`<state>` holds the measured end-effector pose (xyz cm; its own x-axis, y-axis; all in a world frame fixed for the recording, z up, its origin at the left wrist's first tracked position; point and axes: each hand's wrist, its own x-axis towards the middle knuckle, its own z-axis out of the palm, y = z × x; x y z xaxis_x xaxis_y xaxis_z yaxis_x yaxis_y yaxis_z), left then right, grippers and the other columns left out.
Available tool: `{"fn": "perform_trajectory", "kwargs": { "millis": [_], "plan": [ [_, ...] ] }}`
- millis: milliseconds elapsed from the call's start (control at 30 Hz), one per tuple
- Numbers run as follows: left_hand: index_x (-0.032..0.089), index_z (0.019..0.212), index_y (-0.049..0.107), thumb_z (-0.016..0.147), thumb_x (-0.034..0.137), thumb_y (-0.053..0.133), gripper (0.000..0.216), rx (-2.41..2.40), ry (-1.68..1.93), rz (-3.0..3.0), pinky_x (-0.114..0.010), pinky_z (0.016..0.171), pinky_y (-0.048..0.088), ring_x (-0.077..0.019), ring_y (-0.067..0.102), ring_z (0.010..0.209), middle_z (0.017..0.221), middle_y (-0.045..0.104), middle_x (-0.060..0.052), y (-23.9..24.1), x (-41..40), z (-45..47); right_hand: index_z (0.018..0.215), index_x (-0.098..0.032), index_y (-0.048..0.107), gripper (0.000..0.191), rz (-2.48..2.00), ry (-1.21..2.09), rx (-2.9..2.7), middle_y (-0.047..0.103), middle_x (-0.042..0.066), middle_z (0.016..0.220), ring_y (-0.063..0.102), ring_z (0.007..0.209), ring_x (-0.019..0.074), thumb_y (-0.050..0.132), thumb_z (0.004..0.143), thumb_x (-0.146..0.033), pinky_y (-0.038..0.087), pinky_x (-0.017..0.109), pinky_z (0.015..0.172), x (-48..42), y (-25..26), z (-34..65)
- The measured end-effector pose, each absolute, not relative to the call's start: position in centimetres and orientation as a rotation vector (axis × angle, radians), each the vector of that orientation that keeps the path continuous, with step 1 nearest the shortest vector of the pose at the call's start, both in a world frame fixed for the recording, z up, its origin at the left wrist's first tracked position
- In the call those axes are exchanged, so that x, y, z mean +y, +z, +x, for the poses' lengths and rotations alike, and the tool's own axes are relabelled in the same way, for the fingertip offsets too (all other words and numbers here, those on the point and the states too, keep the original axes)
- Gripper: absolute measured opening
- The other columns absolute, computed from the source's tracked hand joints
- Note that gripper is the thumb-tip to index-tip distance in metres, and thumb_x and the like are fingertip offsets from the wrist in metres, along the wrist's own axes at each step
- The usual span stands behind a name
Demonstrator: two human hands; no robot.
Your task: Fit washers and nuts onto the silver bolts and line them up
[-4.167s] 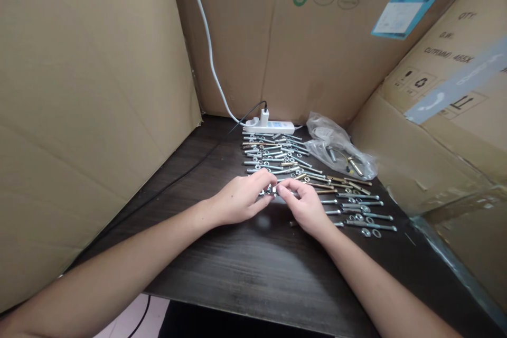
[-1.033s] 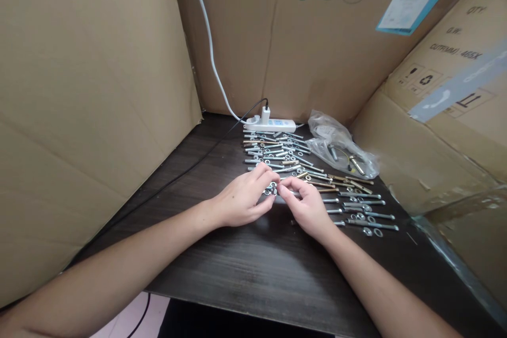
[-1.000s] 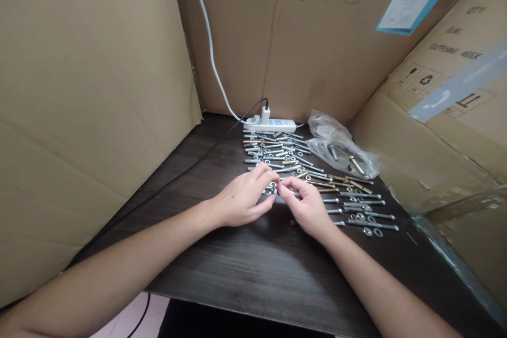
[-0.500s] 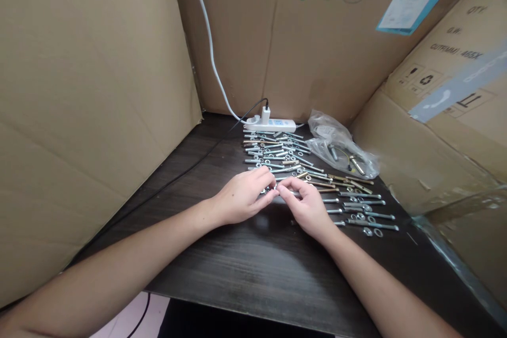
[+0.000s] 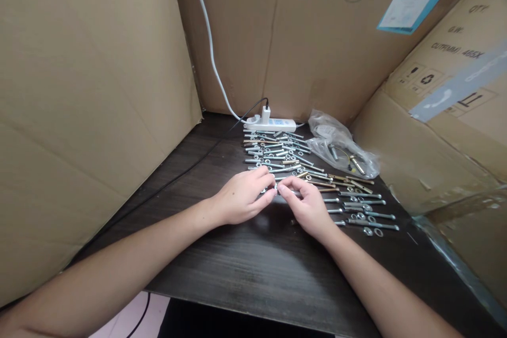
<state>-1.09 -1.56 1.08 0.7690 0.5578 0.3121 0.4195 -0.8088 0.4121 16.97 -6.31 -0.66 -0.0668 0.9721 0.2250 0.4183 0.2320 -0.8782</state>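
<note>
Steel fastener [image 5: 273, 188]: one, pinched where our two grips meet, over the table's [image 5: 237, 269] middle.
Left hand [image 5: 241, 200]: fingertips closed on it.
Right hand [image 5: 307, 206]: likewise.
Bolts [image 5: 277, 150]: dozens, beyond our counting, just behind.
Bag [image 5: 340, 148]: one, far right.

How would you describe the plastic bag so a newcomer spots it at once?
On the dark table, find the white power strip at the back wall. Right of it lies the plastic bag: crumpled, clear, with bolts inside; the others lie loose.
</note>
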Motion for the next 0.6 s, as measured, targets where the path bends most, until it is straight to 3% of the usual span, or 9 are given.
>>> {"fn": "perform_trajectory", "kwargs": {
  "millis": [267,400,500,600],
  "plan": [
    [0.017,0.082,0.050,0.098,0.030,0.029,0.029,0.728,0.608,2.660,-0.026,0.068,0.042,-0.0142,0.051,0.075,0.084,0.052,-0.002,0.93,-1.29,-0.99,0.077,-0.017,0.060,0.023,-1.324,0.793,-1.641,0.060,0.002,0.070,0.052,0.064,0.0139,0.052,0.085,-0.038,0.042,0.023,0.055,-6.36,-0.67,16.92],
    [0.018,0.096,0.048,0.092,0.025,0.039,0.011,0.708,0.627,2.625,-0.027,0.069,0.044,-0.0145,0.052,0.077,0.095,0.051,-0.003,0.82,-1.58,-1.06,0.078,-0.017,0.060,0.024,-1.311,0.809,-1.638,0.061,0.002,0.073,0.053,0.066,0.0144,0.051,0.087,-0.038,0.042,0.023,0.056,-6.28,-0.58,17.00],
    [0.019,0.106,0.043,0.083,0.017,0.045,0.023,0.660,0.690,2.606,-0.027,0.068,0.045,-0.0142,0.052,0.077,0.104,0.048,-0.005,0.80,-1.87,-1.14,0.078,-0.017,0.060,0.024,-1.312,0.806,-1.639,0.060,0.002,0.072,0.052,0.065,0.0142,0.051,0.087,-0.038,0.041,0.023,0.056,-6.25,-0.62,17.04],
    [0.019,0.103,0.045,0.087,0.023,0.044,0.017,0.702,0.713,2.603,-0.029,0.071,0.045,-0.0155,0.052,0.080,0.102,0.049,-0.005,0.91,-1.87,-1.13,0.077,-0.017,0.060,0.025,-1.320,0.802,-1.638,0.059,0.001,0.070,0.051,0.064,0.0139,0.051,0.086,-0.038,0.041,0.023,0.055,-6.30,-0.72,17.02]
  ]
}}
